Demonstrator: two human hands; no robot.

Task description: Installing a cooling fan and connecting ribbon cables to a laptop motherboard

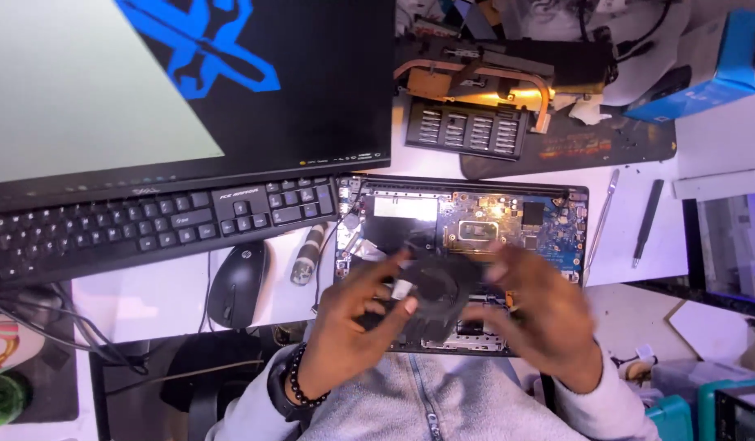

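Fan (436, 286), black and round, gripped between both hands just above the opened laptop (463, 220), over its lower middle part. Left hand (353, 314) closed on the fan's left edge, thumb and fingertips pinching near a small pale tab; beaded bracelet (300, 380) and dark watch at that wrist. Right hand (541, 306) blurred, curled around the fan's right side, fingers pressed against the housing. Fan therefore between the two palms, held clear of the board, slightly tilted toward the camera.

Blue circuit board (549, 220) exposed in the laptop's upper right, a shiny chip near its middle. Copper heat pipe assembly (475, 77) beyond the laptop on a dark mat, with a black vented plate (467, 129) just in front of it. Blue box (708, 61), rectangular, tilted at the far right top corner. Two slim tools (645, 222) side by side right of the laptop on the white table (173, 298). Black keyboard (149, 220) and black mouse (236, 283) at left, below a monitor (189, 90) with a blue shape on its dark screen. Teal case (672, 416) at lower right.
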